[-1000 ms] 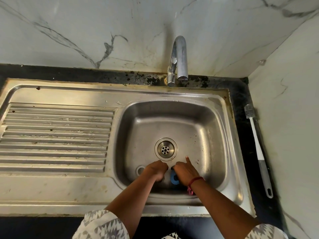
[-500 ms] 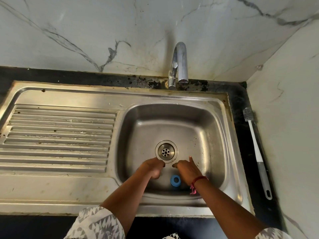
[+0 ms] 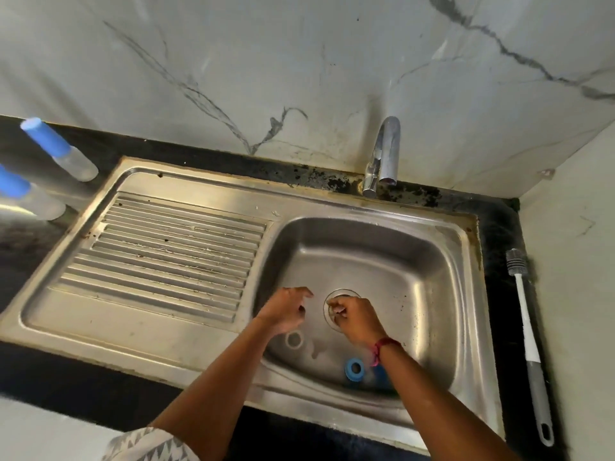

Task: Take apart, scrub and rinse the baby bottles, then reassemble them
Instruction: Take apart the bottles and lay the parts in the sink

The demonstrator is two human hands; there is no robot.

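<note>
Both hands are down in the steel sink basin (image 3: 429,261). My left hand (image 3: 286,311) hovers with fingers apart and holds nothing. My right hand (image 3: 357,319) is curled over the drain (image 3: 342,294), its fingertips pinched on a small pale piece (image 3: 335,309) that is too blurred to name. A clear round part (image 3: 294,339) lies on the basin floor just below my left hand. A blue screw ring (image 3: 353,369) lies near the front wall, with another blue part (image 3: 379,374) half hidden under my right wrist. Two capped bottles (image 3: 58,149) (image 3: 30,197) stand on the left counter.
The tap (image 3: 382,154) stands behind the basin with no water running. A long bottle brush (image 3: 529,341) lies on the black counter to the right of the sink. The ribbed drainboard (image 3: 173,247) is to the left. Marble walls close in the back and right.
Both hands have moved away from the blue ring towards the drain. My left hand has opened. The view has swung left, and the two capped bottles now show.
</note>
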